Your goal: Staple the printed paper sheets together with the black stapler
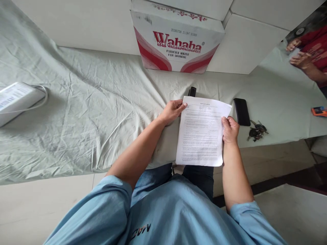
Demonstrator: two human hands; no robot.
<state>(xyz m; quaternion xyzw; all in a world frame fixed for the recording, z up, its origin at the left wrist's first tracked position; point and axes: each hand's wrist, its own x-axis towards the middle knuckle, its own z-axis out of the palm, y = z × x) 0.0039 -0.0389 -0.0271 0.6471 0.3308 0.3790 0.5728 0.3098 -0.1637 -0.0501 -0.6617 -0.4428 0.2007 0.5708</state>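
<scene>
A stack of printed paper sheets [201, 136] is held up over the front edge of the cloth-covered table, its text side toward me. My left hand [173, 111] pinches the upper left edge, thumb on the front. On the right edge, a bit lower, my right hand [230, 130] grips the sheets with its thumb on top and the fingers hidden behind. The top right corner bends a little. Just behind the top edge lies a small black object [192, 91], partly covered by the paper; a stapler is possible, but I cannot tell.
A Wahaha water carton [176, 44] stands at the back among white boxes [255, 44]. Right of the paper lie a black phone [242, 112] and keys [257, 131]. A white corded box [20, 100] sits far left. Another person's hands [301, 58] are at the upper right, near an orange item [319, 111].
</scene>
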